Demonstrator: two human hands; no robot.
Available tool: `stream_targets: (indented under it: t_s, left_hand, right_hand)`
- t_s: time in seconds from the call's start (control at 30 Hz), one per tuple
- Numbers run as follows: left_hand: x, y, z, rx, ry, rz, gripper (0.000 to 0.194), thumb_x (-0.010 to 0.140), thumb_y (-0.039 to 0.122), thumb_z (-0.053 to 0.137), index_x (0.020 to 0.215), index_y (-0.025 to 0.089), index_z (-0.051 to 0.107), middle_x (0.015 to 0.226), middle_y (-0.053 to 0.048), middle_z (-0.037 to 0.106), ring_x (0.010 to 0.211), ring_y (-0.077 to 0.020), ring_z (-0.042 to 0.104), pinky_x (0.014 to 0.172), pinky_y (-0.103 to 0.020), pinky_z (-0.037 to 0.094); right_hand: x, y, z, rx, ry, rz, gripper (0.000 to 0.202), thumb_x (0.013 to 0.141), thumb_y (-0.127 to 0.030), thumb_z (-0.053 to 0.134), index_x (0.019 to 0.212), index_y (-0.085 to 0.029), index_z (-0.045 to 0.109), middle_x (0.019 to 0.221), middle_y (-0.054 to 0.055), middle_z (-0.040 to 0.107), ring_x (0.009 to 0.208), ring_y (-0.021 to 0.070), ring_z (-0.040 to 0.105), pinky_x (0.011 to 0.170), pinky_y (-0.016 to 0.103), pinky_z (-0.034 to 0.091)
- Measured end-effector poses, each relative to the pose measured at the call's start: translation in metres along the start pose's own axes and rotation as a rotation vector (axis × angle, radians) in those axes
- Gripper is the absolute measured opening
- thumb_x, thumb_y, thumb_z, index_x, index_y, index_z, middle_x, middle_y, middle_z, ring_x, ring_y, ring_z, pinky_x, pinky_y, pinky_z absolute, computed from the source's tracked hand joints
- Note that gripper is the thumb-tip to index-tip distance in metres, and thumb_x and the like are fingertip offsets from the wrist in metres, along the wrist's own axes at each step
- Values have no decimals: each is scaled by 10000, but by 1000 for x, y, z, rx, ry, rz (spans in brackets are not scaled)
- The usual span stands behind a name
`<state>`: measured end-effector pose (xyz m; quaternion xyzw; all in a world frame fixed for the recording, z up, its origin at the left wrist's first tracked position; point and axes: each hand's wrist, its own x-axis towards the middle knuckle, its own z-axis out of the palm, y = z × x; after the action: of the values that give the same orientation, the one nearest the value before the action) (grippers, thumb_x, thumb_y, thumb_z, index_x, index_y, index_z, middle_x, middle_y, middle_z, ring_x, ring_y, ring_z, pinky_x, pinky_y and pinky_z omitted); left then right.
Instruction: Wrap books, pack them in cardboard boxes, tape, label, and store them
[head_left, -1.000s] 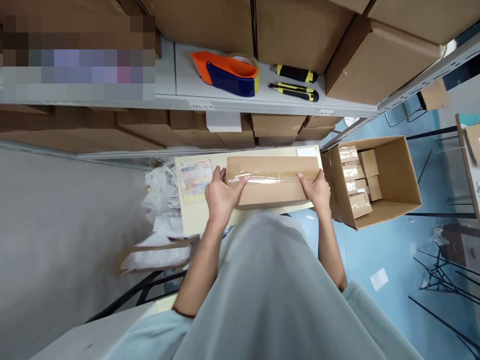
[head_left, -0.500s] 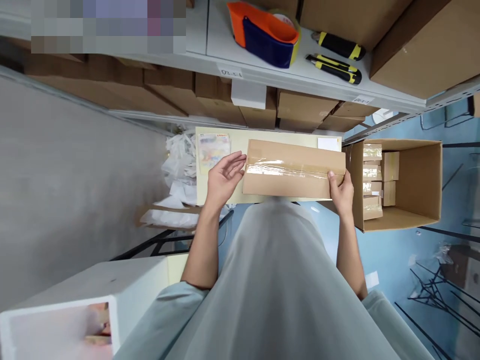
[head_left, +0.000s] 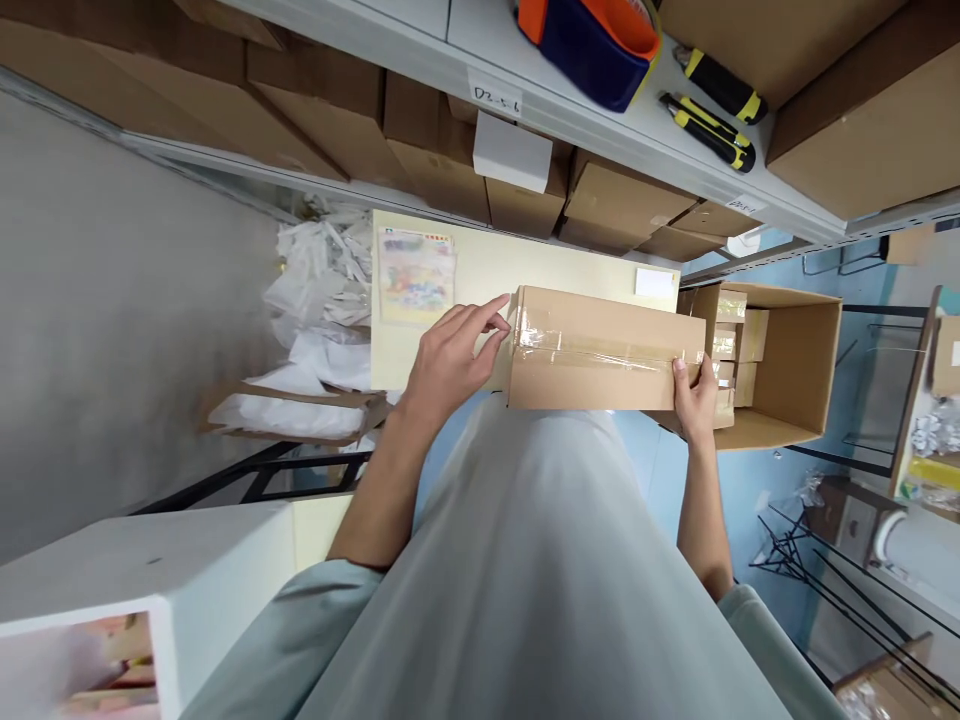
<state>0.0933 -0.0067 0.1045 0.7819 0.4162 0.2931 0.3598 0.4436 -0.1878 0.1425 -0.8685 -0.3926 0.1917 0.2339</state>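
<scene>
The long box is light brown, its tape a clear, yellow-tinged stripe; the table is cream-yellow, and its printed sheet is mottled in pink, orange and blue. The dispenser is orange and navy, both cutters are black and yellow, the floor light blue and the shirt grey-green.

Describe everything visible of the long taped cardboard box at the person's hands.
The long box is plain brown, apparently cardboard, with straight edges. Clear, shiny tape runs lengthwise along its upper face, wrinkled near the left end. It looks closed and lies lengthwise left to right, partly over the pale table; whether it rests there is unclear. The right hand grips its right end, thumb on top. The left hand's fingertips are at its left end; contact is unclear.
</scene>
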Motion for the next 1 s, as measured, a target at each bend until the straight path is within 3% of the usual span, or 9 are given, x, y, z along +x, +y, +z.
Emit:
stream_targets:
  t_s: [0.13,0.27,0.4,0.5,0.67,0.83,1.0]
  left_hand:
    - [-8,8,5,12,-20,31,457,1132,309,460,1559,215,593,1105,-101,773,1065,-278,680,1035,-462,560]
    - [-8,9,8,-55,-51,47,513,1118,275,443,1618,211,538,1099,-97,744,1047,-272,659,1016,-459,560]
    - [3,0,-9,-71,-222,53,741,1003,220,556,1730,193,412,1060,-59,765,1003,-255,680,1019,-439,568]
    - [13,-6,-28,-41,-356,47,757,916,211,615,1668,217,531,1037,-30,799,967,-240,713,986,-393,582]
    - [27,-9,-48,-25,-451,37,559,877,250,649,1427,305,736,984,25,831,875,-218,748,927,-346,590]
    - [36,-16,-48,-31,-480,4,362,830,260,703,1168,314,821,913,50,841,835,-221,773,858,-327,596]
    - [35,-27,-39,-181,-451,-10,442,872,273,718,1303,294,811,940,32,838,865,-211,782,913,-343,627]
  right_hand:
    - [-5,7,-2,126,79,-40,613,1037,-711,597,1353,-192,675,1321,180,768,1210,319,731,1075,489,594]
    - [-9,10,-2,112,108,-52,628,1029,-722,599,1315,-171,689,1271,185,777,1182,323,732,1075,508,599]
    - [-12,6,-1,95,99,-78,666,1029,-739,592,1351,-164,691,1304,189,767,1223,323,720,1113,508,583]
    - [-14,3,0,84,96,-84,705,1020,-755,593,1369,-149,687,1301,199,764,1228,329,715,1122,510,577]
    - [-18,2,1,56,94,-62,723,1010,-765,594,1368,-142,678,1267,197,770,1171,326,724,1080,512,593]
    - [-25,0,2,31,106,-47,713,1009,-769,584,1344,-146,675,1274,200,764,1182,329,713,1087,518,590]
    - [-31,-3,3,9,140,-47,697,1028,-760,569,1337,-147,689,1287,202,752,1222,333,694,1139,534,559]
